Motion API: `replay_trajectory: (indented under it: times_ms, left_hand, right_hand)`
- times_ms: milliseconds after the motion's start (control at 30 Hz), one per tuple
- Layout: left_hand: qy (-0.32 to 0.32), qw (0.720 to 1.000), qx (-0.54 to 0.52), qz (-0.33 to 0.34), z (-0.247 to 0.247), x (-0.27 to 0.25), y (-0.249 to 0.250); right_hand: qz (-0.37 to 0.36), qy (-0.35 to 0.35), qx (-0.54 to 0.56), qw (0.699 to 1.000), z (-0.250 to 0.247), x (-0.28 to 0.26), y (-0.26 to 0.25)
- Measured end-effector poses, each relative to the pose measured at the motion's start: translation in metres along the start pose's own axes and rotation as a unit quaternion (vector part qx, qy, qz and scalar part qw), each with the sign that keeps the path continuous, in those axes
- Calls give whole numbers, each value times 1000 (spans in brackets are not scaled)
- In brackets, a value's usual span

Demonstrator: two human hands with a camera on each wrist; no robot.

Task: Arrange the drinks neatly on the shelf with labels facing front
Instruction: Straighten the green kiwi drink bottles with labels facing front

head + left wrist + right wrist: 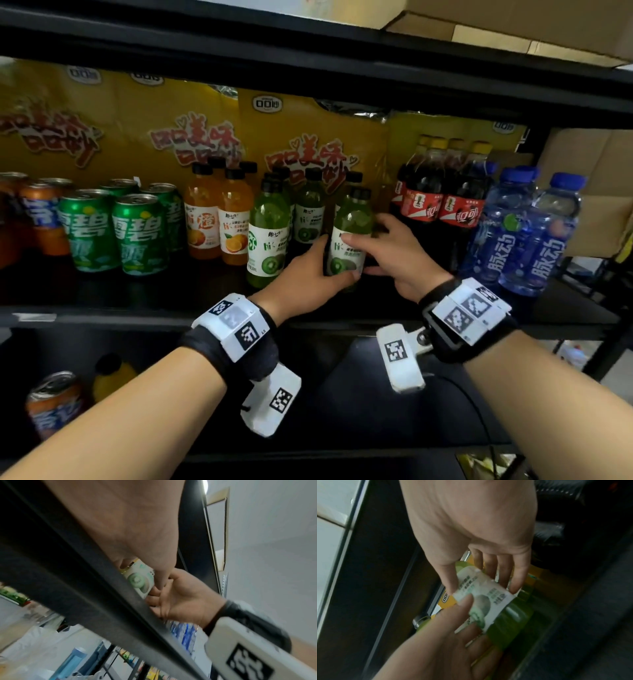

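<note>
A green kiwi drink bottle with a white label stands on the black shelf, right of other kiwi bottles. Both hands hold it. My left hand grips its lower part, thumb on the left side, fingers curled round the base. My right hand pinches it higher up, thumb across the label, fingers behind. The right wrist view shows the label between the right hand and left hand. The left wrist view shows the kiwi picture below my left hand.
From left along the shelf stand orange cans, green cans, orange juice bottles, cola bottles and blue bottles. Yellow snack bags line the back. A can sits on the lower shelf.
</note>
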State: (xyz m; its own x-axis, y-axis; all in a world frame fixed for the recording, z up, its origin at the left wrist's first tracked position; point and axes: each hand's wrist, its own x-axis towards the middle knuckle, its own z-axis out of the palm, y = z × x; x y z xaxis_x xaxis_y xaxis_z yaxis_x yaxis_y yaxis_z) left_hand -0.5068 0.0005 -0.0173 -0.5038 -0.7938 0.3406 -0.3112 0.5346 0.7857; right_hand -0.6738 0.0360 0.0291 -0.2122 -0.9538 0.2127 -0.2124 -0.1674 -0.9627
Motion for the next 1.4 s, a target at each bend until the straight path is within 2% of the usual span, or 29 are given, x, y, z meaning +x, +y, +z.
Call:
replay_trajectory:
  times_ms: [100,233,400,567,800,1000,1233,1400]
  left_hand:
    - [4,996,-92,-14,0,3,3]
    - [-2,986,-164,-41,-2,1,0]
    - [29,986,-160,-28,0,0,-2]
    - [3,987,-157,-38,-1,-1,-2]
    - [20,983,-179,-20,0,-3,-7]
    - [-20,970,-235,-61,-2,-3,2]
    - [6,954,-293,-59,-3,-4,1]
    - [20,949,-312,-52,-6,-6,3]
  right_hand:
    - [8,-9,68,998,-2,-13,7]
    - [-15,-10,100,995,3,-23,23]
    - [-38,-9,114,993,7,-21,32]
    - [-34,26,176,983,13,-16,35]
    - [-43,6,199,979,10,-17,39]
    - [-31,11,248,968,5,-18,38]
    - [-45,10,204,978,8,-21,38]
    - [-40,-19,227,973,7,-24,36]
